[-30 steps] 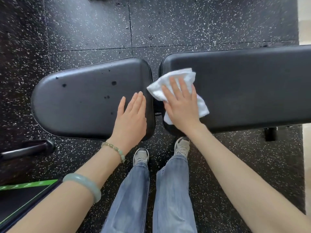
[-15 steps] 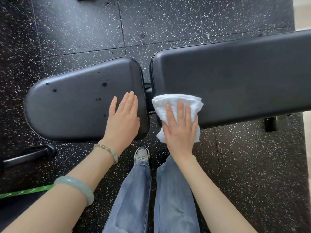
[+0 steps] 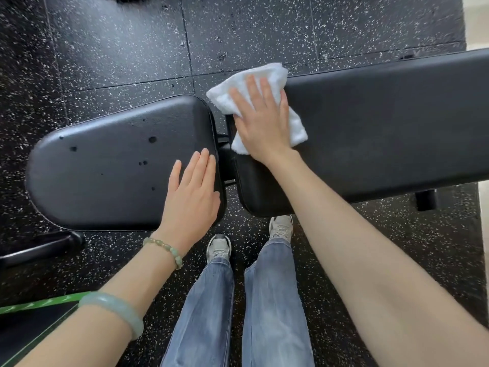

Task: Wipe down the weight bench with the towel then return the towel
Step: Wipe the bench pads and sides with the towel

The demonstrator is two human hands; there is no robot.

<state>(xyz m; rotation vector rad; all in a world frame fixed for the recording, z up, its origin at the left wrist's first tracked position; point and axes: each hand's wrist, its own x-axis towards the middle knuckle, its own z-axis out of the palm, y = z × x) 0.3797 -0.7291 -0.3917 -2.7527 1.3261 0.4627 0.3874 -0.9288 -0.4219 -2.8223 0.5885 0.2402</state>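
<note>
Head: right hand (image 3: pixel 262 120) flat on towel (image 3: pixel 274 71), left hand (image 3: pixel 193 197) on bench (image 3: pixel 119 168).

Even daylight, perhaps from right; soft blur, edges bowed

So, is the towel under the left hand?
No, the white towel lies under the right hand on the long pad, while the left hand rests flat on the seat pad.

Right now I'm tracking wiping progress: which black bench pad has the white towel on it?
The long rectangular black pad: the right hand presses the white towel on its end. The rounded pad bears only the left hand.
</note>
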